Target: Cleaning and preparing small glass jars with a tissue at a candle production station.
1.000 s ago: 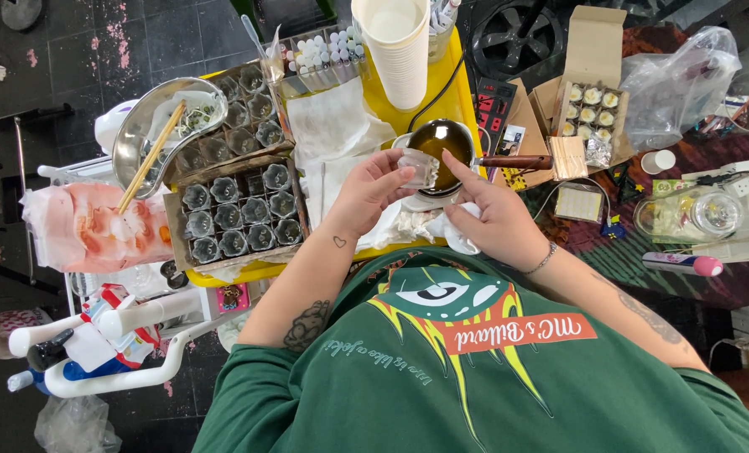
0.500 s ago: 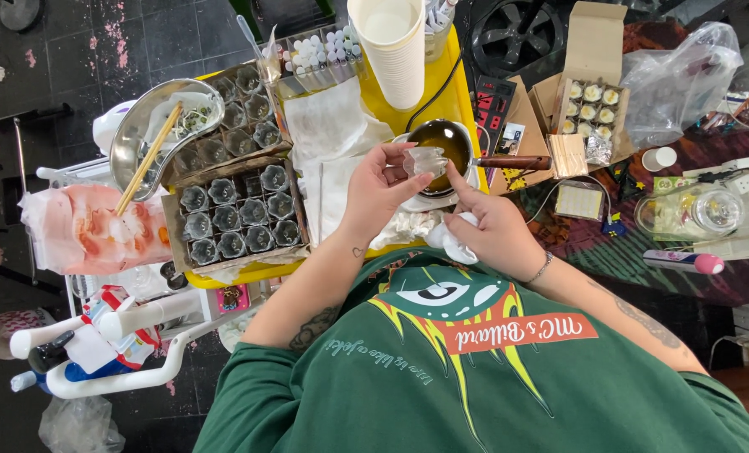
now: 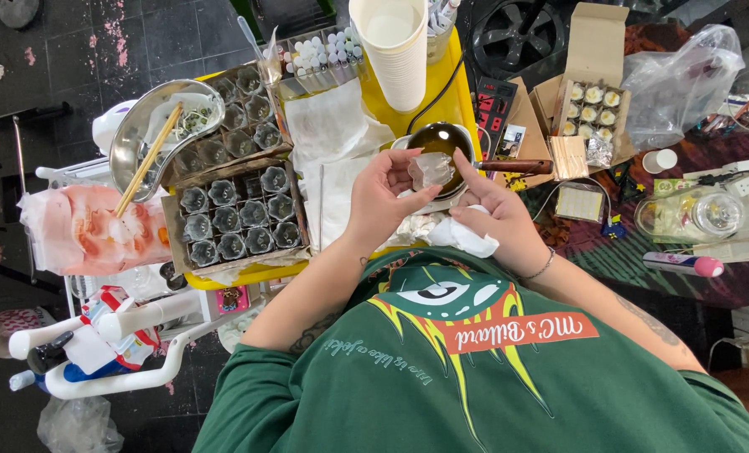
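Note:
My left hand (image 3: 383, 201) holds a small clear glass jar (image 3: 431, 170) between thumb and fingers, just in front of a dark saucepan (image 3: 438, 138) of amber liquid. My right hand (image 3: 499, 220) is beside it, forefinger raised against the jar's side, with a crumpled white tissue (image 3: 465, 237) bunched under the palm. Both hands hover over a white cloth (image 3: 334, 195) on a yellow tabletop (image 3: 391, 107). My green printed shirt fills the lower part of the view.
Left of my hands a cardboard tray (image 3: 239, 220) holds several empty glass jars. A steel bowl (image 3: 161, 134) with chopsticks sits further left. A stack of white paper cups (image 3: 395, 50) stands at the back. An open box of filled candles (image 3: 591, 105) lies right, beside a glass dish (image 3: 695, 215).
Both hands with the jar have drifted slightly left and lower, and the jar has turned a little in my left hand's grip.

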